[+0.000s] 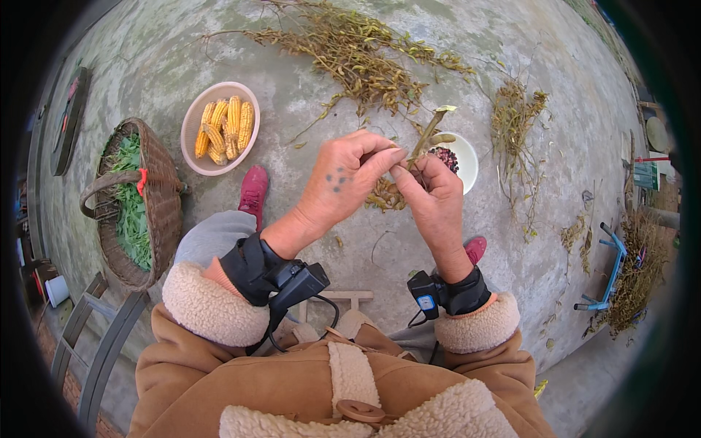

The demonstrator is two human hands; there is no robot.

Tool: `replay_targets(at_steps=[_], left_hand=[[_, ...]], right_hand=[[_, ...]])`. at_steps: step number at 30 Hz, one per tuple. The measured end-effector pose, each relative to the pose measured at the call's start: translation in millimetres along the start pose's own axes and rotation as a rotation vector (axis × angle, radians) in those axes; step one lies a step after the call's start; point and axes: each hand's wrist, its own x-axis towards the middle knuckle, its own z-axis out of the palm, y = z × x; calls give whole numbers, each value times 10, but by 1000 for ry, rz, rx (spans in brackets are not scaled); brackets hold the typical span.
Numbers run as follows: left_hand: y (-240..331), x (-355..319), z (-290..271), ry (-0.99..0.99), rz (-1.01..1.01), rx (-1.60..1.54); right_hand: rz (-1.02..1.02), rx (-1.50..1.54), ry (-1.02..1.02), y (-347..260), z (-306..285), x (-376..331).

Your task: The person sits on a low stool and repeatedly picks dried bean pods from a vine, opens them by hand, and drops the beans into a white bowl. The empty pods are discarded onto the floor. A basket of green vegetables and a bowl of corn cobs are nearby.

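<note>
My left hand (343,182) and right hand (432,196), fingertips pinched shut, share one green bean pod (425,137) above the ground. Beyond sit a white bowl (467,160) of beans, a corn bowl (191,124), and dried bean stalks (358,55).

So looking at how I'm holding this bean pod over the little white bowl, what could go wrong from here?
Both hands, left hand and right hand, pinch the bean pod beside the white bowl, not squarely over it, so beans could drop onto the concrete ground. Loose beans might get lost in the small pile of husks beneath the hands. The bowl sits near the right red shoe; a foot shift could tip it.
</note>
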Motion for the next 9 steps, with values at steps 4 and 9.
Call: replay_targets(at_steps=[4, 9], left_hand=[[-2, 3, -12, -10, 7, 11], [-38, 5, -16, -21, -51, -82]], right_hand=[[34, 26, -22, -27, -9, -8], [25, 48, -20, -29, 8, 8]])
